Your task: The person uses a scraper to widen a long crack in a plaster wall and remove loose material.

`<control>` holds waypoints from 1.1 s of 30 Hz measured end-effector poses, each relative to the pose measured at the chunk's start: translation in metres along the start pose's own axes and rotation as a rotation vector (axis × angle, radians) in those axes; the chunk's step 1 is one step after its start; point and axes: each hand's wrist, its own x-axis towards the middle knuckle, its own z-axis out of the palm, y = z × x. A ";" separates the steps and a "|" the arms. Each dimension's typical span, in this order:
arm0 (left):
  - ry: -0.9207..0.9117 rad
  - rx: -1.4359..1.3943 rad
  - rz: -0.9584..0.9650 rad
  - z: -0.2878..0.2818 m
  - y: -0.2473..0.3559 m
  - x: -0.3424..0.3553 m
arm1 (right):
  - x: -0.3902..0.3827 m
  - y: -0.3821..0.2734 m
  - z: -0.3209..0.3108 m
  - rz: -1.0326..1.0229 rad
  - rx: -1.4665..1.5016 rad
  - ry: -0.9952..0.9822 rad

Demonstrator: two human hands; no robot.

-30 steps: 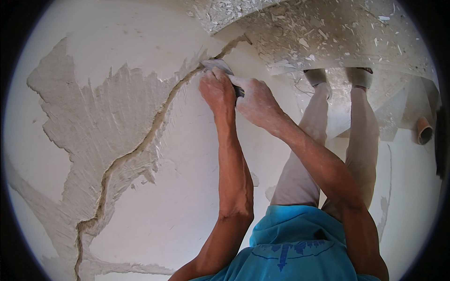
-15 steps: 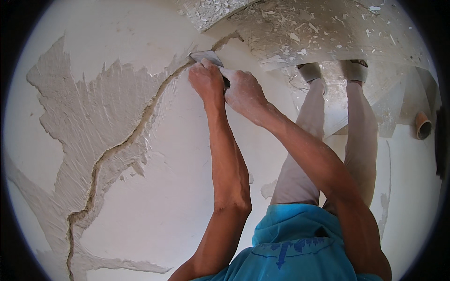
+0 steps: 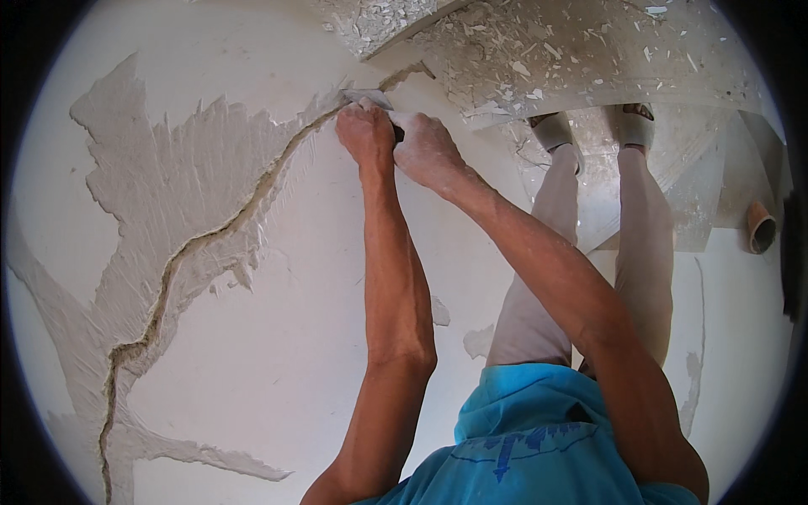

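A flat metal scraper blade [image 3: 366, 96] rests against the white wall on a rough crack [image 3: 231, 224], near its upper end. My left hand [image 3: 364, 133] is closed on the scraper just below the blade, fingertips on the metal. My right hand [image 3: 425, 151], dusty white, grips the scraper's dark handle [image 3: 398, 133] right beside it. Roughly scraped, pale grey plaster [image 3: 168, 177] spreads along the crack's left side, and the crack runs down toward the lower left.
Chipped debris covers the floor [image 3: 589, 50] at the upper right. My sandalled feet [image 3: 636, 126] stand below the wall. A short orange-brown pipe [image 3: 762, 227] shows at the right. A ledge edge [image 3: 408, 29] crosses the top.
Both hands and the scraper have shifted up and left in the picture. The crack and wall have also shifted left as the view moved.
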 end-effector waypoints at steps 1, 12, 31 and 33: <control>0.004 0.023 0.011 0.005 -0.005 0.001 | -0.001 -0.001 -0.001 -0.001 -0.048 -0.013; -0.028 0.315 0.270 0.021 -0.022 0.025 | 0.013 -0.017 -0.010 0.047 -0.075 -0.014; 0.112 -0.057 -0.026 -0.032 0.024 -0.023 | -0.016 -0.001 -0.001 -0.144 -0.135 -0.065; 0.101 -0.044 -0.038 -0.033 0.025 -0.022 | -0.012 0.003 0.000 -0.183 -0.127 -0.062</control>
